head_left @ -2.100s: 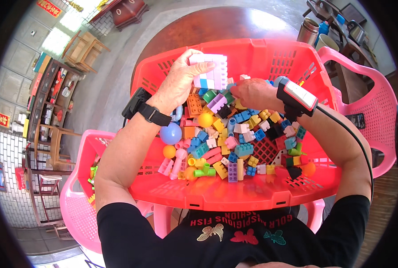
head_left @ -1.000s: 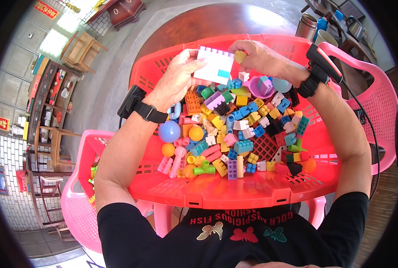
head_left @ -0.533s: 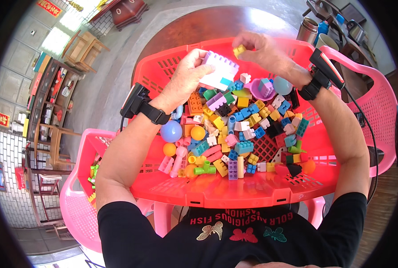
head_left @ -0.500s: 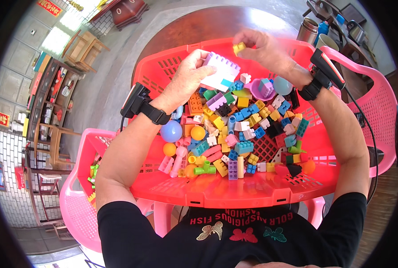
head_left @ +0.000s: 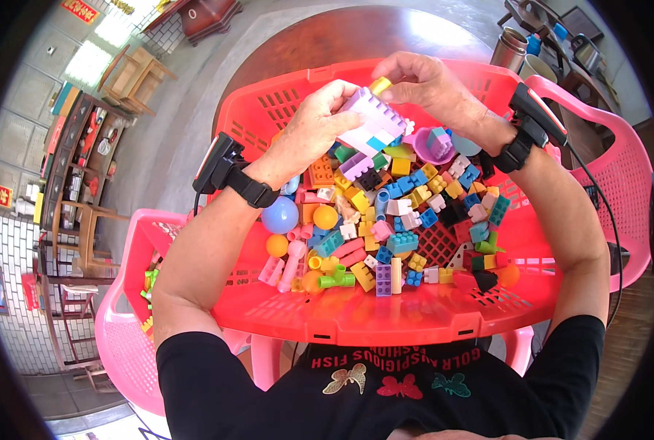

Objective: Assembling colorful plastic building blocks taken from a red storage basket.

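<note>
My left hand (head_left: 314, 123) grips the block (head_left: 377, 122), several bricks already joined, over the basket (head_left: 386, 326). My right hand (head_left: 431, 88), nearly closed, pinches a yellow brick (head_left: 380, 86) at the block's studded edge; whether it's seated, I can't tell. Many bricks (head_left: 401, 243) lie loose below.

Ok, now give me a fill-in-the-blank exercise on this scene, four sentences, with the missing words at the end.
1. The right hand pinches a small block coloured ____.
2. The left hand holds a block assembly over a large basket coloured ____.
3. The wrist straps are coloured ____.
4. The plastic chair on the picture's right side is coloured ____.

Missing words: yellow; red; black; pink.
</note>
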### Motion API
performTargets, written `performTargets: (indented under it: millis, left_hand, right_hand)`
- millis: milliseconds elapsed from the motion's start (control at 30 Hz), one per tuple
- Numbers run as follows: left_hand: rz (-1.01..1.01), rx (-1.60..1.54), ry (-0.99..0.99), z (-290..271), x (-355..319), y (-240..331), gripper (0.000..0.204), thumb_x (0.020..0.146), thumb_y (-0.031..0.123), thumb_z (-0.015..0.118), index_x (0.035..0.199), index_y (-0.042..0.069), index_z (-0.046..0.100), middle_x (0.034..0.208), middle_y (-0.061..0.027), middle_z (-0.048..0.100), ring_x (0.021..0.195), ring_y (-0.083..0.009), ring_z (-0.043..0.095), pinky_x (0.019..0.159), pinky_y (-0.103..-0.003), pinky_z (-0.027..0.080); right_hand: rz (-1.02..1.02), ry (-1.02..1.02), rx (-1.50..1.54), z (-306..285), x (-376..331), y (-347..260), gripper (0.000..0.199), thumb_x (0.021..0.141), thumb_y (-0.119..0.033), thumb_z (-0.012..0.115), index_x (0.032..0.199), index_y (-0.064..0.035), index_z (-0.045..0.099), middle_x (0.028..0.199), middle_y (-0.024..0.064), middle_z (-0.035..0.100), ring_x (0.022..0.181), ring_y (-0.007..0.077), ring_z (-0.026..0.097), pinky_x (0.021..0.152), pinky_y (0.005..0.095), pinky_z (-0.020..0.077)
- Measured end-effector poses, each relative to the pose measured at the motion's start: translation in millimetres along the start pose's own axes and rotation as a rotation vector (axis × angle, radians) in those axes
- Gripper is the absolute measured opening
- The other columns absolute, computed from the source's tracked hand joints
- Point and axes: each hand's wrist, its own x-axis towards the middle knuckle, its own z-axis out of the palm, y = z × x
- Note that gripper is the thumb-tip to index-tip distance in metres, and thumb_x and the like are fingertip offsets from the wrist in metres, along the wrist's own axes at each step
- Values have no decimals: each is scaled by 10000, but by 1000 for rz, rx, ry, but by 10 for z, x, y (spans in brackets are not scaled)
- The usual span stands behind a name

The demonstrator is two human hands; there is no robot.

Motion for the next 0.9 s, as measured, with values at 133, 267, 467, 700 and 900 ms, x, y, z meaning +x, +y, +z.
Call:
performTargets:
  millis: [133,267,467,700,900]
  left_hand:
    - [-29,14,2,-13,6,-23,280,894,38,527,1169,-5,493,1081,-55,580,989,-108,577,848,-255,479]
    - [-12,192,11,-35,12,-115,248,898,55,547,1137,-4,516,1032,-41,594,949,-92,577,808,-242,482]
    - [64,278,87,-31,24,-175,273,842,204,670,1012,4,595,812,-36,643,729,-85,603,645,-261,489]
    - [43,525,56,8,-46,-82,264,869,188,648,1036,-7,585,840,-20,641,776,-73,590,700,-243,479]
    - [144,537,122,22,-29,-145,351,802,283,690,953,-21,604,778,-179,647,742,-261,658,647,-351,478]
  right_hand:
    - [-37,-32,124,6,4,9,215,836,-80,653,1028,-29,570,942,32,630,882,85,592,800,242,481]
    - [-30,-82,84,32,7,19,203,824,-49,660,1002,-37,562,898,21,636,830,73,600,746,220,487]
    - [-48,-78,84,92,-21,19,162,799,-45,692,920,-30,584,760,8,616,718,76,581,657,228,481]
    - [-6,-70,-133,137,-61,-3,180,767,-79,723,882,-24,595,737,22,610,682,90,565,609,258,463]
    - [23,-59,-79,165,-57,-13,165,757,-65,723,856,-24,598,716,16,612,665,90,562,604,253,453]
